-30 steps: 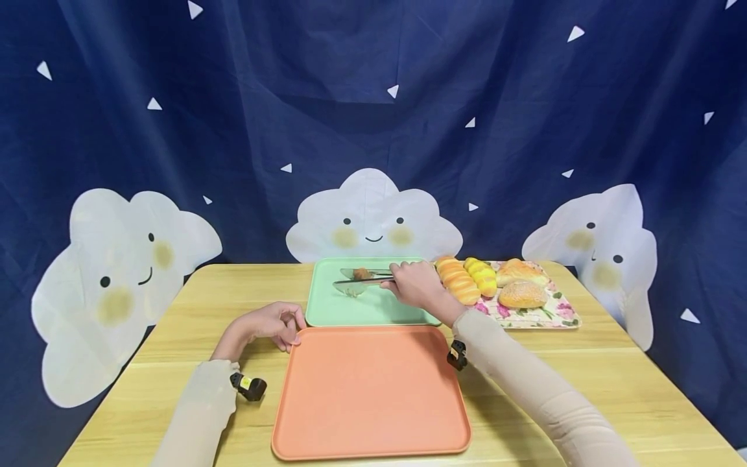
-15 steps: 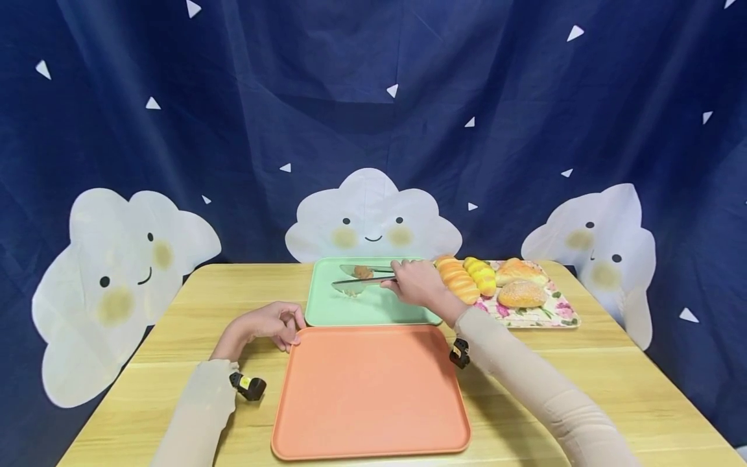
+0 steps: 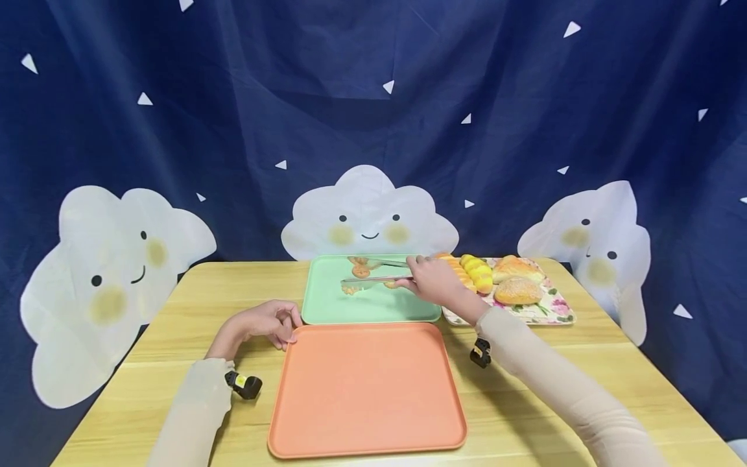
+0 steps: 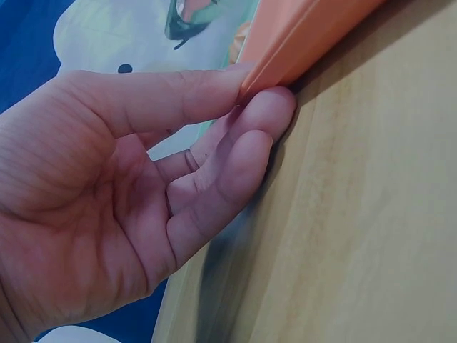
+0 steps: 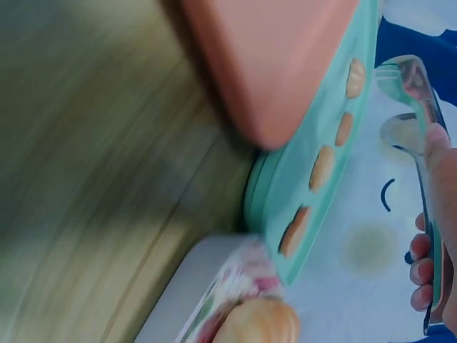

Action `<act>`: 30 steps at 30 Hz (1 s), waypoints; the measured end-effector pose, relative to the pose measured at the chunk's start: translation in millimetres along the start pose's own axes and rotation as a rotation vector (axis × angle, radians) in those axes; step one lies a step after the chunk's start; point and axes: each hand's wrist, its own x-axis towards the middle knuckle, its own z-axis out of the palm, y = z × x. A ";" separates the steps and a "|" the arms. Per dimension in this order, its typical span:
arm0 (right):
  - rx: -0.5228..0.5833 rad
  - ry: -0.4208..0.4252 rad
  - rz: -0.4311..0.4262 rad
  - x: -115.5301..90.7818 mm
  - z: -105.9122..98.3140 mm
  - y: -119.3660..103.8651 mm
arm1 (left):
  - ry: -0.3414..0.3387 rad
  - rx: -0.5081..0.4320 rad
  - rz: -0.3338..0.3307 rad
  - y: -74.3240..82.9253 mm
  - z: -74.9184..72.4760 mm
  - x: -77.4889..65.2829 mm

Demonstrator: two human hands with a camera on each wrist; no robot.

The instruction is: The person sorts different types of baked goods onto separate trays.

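Note:
My right hand [image 3: 434,282] grips metal tongs [image 3: 379,279] over the green tray [image 3: 315,305]. In the right wrist view the tongs' [image 5: 426,107] two ends stand apart with nothing between them, raised above the tray. Several small brown cookies [image 3: 360,272] lie on the green tray, partly hidden by the tongs in the head view; the right wrist view shows the cookies [image 5: 321,168] in a row. My left hand [image 3: 270,322] pinches the far left corner of the orange tray [image 3: 367,389] between thumb and fingers, plain in the left wrist view on the tray's rim [image 4: 275,68].
At the back right, behind my right forearm, a floral tray [image 3: 551,311] bears several breads: a striped orange loaf [image 3: 458,269], a yellow roll [image 3: 477,272], a seeded bun [image 3: 518,291] and a pastry [image 3: 516,268]. The orange tray sits directly in front of the green one on the wooden table [image 3: 192,311].
My right hand has lifted the tongs and drawn them slightly right, off the brown cookie they stood around before. More cookies now show. My left hand stays on the orange tray's corner.

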 end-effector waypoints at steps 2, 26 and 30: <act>0.013 -0.011 0.011 -4.9 -3.8 4.1 | -0.001 -0.001 -0.001 0.4 -0.5 -0.1; 0.140 0.050 0.038 -81.9 -22.5 64.1 | -0.011 0.011 0.017 -1.7 -1.2 -0.4; 0.233 0.028 0.082 -93.2 -30.0 75.1 | -0.013 0.007 0.018 -1.8 -0.5 -0.6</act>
